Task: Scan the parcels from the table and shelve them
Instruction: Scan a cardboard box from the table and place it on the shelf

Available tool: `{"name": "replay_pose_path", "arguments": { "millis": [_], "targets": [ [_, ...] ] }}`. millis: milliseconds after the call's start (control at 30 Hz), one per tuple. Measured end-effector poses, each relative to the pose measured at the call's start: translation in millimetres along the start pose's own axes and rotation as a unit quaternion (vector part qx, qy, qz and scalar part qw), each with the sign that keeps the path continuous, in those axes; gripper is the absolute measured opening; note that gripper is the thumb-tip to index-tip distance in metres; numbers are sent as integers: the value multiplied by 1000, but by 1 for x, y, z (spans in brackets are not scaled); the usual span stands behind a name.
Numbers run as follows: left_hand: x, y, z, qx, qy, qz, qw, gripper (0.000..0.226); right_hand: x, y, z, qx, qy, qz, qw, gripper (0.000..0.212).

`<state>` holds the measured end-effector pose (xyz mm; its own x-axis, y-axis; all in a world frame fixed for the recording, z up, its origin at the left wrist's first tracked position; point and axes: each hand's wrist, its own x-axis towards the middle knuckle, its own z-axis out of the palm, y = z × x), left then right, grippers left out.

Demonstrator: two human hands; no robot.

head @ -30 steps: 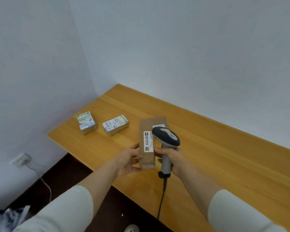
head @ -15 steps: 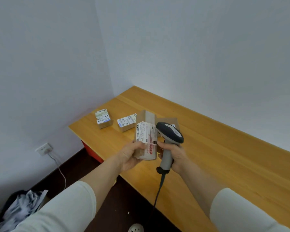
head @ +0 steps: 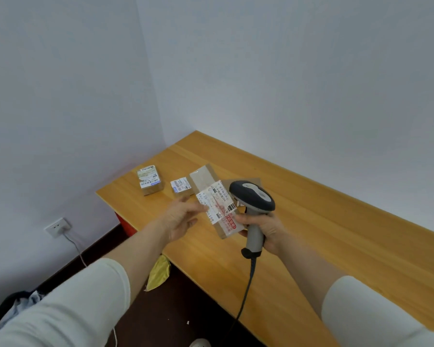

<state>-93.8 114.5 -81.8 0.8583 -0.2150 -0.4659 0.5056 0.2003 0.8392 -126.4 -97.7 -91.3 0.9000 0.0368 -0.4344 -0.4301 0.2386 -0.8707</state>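
Left hand point(head: 181, 219) has loosened off the parcel point(head: 214, 201), fingers nearly straight, touching its edge; parcel tilted above the desk point(head: 336, 234), against right hand point(head: 268, 229) gripping the scanner point(head: 252, 199) handle

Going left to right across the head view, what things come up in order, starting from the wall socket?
wall socket → leftmost small parcel → second small parcel → long labelled parcel → scanner

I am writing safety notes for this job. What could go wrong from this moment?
1. The long parcel seems lifted off the table, and the fingers of the left hand look straight against it, not curled; it may slip and fall.
2. The right hand grips the scanner, whose cable hangs past the table edge and could snag.
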Motion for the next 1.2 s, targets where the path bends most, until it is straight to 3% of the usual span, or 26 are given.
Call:
{"name": "replay_pose_path", "arguments": {
  "millis": [100, 200, 333, 433, 500, 600, 700, 867, 1200],
  "targets": [
    [8, 30, -14, 55, 22, 48, 997, 117, -1, -9, -4, -56, -12, -13, 998, 31],
    [12, 51, -22, 201, -24, 81, 976, 120, -1, -14, -3, -93, -28, -10, 995, 38],
    [8, 71, -21, 423, -78, 79, 899, 112, -2, -16, 0, -156, -32, -15, 987, 48],
    [6, 76, -18, 516, -83, 91, 848, 87, -5, -18, 1, -159, -21, -26, 987, 44],
    [7, 71, -17, 573, -53, 134, 807, 72, -7, -19, 5, -134, 6, -34, 990, 37],
    [9, 57, -19, 621, 53, 194, 758, 62, -11, -20, 7, -110, 50, -49, 992, 31],
    [10, 44, -23, 634, 145, 227, 725, 55, -18, -22, 8, -126, 14, -28, 992, 18],
    [13, 35, -26, 648, 157, 200, 717, 54, -26, -19, 20, -150, -53, 30, 987, 9],
    [17, 37, -45, 647, 180, 195, 715, 49, -28, -19, 35, -171, -4, 56, 984, 17]
  ]
}}
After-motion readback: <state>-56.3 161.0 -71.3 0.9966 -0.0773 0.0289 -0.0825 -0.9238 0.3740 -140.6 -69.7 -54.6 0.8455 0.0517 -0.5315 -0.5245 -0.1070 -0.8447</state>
